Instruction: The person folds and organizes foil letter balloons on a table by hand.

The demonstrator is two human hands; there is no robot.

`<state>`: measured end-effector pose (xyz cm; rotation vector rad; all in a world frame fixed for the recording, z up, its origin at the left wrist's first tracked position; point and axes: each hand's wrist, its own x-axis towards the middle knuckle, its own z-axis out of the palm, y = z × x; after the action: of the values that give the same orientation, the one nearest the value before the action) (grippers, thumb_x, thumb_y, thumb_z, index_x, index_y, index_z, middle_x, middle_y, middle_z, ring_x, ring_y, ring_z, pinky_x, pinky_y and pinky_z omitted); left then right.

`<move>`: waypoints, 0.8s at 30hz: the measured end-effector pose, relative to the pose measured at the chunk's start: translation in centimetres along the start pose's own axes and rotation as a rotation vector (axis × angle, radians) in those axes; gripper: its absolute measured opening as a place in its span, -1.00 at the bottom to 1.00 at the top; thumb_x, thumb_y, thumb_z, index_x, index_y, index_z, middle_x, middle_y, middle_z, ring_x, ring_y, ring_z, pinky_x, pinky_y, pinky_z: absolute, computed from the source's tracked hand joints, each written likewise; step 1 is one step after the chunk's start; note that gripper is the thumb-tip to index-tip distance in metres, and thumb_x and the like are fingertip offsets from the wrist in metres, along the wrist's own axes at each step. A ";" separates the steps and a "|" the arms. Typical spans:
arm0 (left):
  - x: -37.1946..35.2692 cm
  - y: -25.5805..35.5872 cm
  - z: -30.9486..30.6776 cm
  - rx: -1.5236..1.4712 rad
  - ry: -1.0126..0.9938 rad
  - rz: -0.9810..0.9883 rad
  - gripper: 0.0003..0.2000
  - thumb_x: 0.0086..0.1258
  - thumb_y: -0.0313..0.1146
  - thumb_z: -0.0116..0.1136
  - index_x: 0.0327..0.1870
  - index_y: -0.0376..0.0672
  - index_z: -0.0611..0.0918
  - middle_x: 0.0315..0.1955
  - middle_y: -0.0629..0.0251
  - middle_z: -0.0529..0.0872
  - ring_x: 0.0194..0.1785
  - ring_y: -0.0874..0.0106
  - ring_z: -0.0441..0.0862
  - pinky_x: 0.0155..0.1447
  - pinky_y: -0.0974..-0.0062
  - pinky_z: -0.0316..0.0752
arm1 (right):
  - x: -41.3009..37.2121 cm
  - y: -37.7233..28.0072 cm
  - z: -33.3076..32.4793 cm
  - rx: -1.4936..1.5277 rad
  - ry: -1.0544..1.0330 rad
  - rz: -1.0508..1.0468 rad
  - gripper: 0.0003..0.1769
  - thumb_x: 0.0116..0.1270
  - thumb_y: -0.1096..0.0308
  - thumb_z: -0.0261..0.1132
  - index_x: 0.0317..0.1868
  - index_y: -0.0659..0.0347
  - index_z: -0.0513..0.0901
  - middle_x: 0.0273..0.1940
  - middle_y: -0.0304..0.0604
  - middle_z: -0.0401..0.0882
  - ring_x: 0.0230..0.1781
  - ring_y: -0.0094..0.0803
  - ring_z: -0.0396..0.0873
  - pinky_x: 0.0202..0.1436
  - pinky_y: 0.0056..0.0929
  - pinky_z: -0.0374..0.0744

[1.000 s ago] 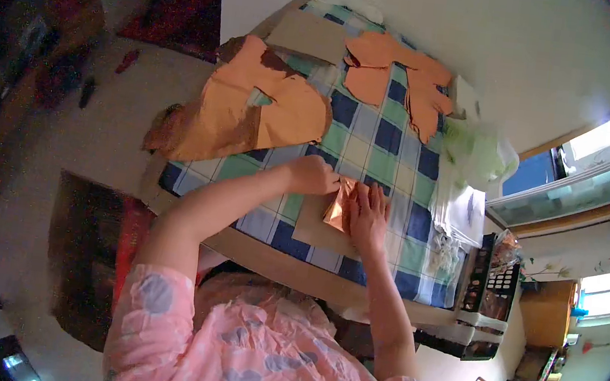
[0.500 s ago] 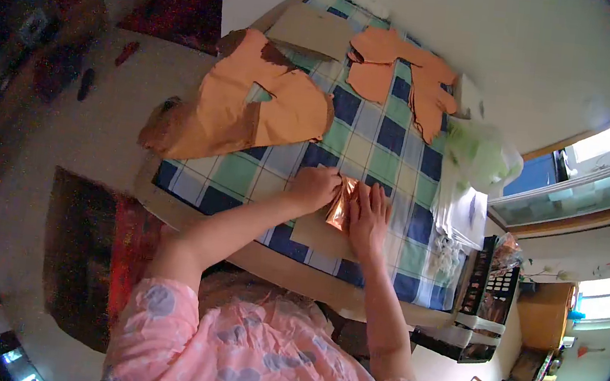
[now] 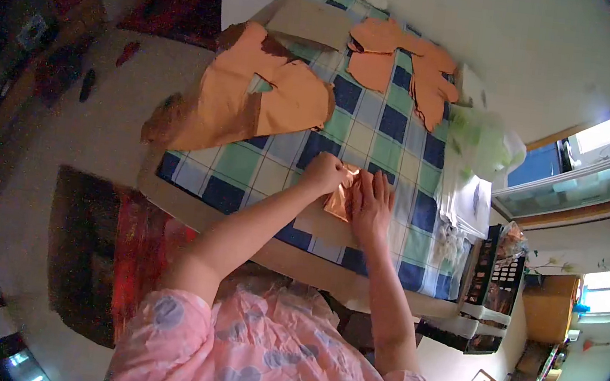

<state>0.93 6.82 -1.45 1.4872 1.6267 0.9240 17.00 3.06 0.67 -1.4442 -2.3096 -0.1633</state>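
Note:
A small sheet of shiny copper-coloured foil (image 3: 337, 204) lies on the checked tablecloth, over a flat tan piece (image 3: 309, 222) that looks like cardboard. My left hand (image 3: 323, 173) is closed at the foil's far left corner, fingers pinched together on its edge. Laid across the foil's right side is my right hand (image 3: 372, 207), its fingers stretched out and pressing down. Part of the foil is hidden under the right palm.
To the left, a large crumpled orange-brown sheet (image 3: 285, 102) hangs past the table edge. Orange cut-out pieces (image 3: 370, 70) and a tan board (image 3: 311, 22) lie at the back. Plastic bags (image 3: 487, 147) and a black crate (image 3: 494, 283) are on the right.
My left hand has slid away from me along the foil's left edge to its far corner. The right hand stays on the foil. The view has shifted slightly.

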 end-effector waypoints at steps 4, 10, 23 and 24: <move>1.2 -1.7 1.4 0.082 0.049 0.005 -0.80 0.07 -0.29 0.19 -0.46 -0.26 0.70 -0.45 -0.07 0.66 -0.28 0.02 0.65 -0.12 0.17 0.54 | -0.3 0.3 0.2 -0.054 0.014 -0.039 -0.51 0.27 0.17 0.15 0.20 0.10 0.39 0.23 0.17 0.32 0.29 0.05 0.26 0.30 0.09 0.19; -0.1 0.6 0.6 0.105 0.095 -0.083 -0.81 0.08 -0.31 0.19 -0.39 -0.22 0.70 -0.28 -0.04 0.68 -0.18 0.04 0.64 -0.07 0.17 0.54 | -0.6 0.7 0.2 -0.195 -0.021 -0.176 -0.48 0.26 0.19 0.16 0.24 0.06 0.38 0.25 0.14 0.31 0.30 0.06 0.25 0.31 0.07 0.19; -2.6 2.0 0.7 0.372 0.167 0.028 -0.63 0.18 -0.42 0.14 0.01 -0.24 0.38 -0.40 -0.01 0.64 -0.28 0.05 0.64 -0.26 0.14 0.54 | -0.4 0.7 0.5 0.014 -0.120 0.094 -0.50 0.38 0.09 0.02 0.30 -0.01 0.34 0.35 0.08 0.20 0.40 -0.03 0.10 0.40 0.11 0.03; -2.8 2.1 0.7 0.380 0.155 0.043 -0.65 0.20 -0.42 0.11 0.01 -0.24 0.38 -0.35 -0.04 0.63 -0.29 0.05 0.63 -0.28 0.15 0.54 | -0.4 0.4 0.3 0.010 -0.126 0.102 -0.50 0.38 0.09 0.02 0.30 -0.01 0.34 0.35 0.07 0.20 0.40 -0.04 0.10 0.40 0.11 0.03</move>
<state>2.73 4.20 0.21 1.7435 1.9736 0.7987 17.40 3.02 0.21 -1.6050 -2.3244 -0.0315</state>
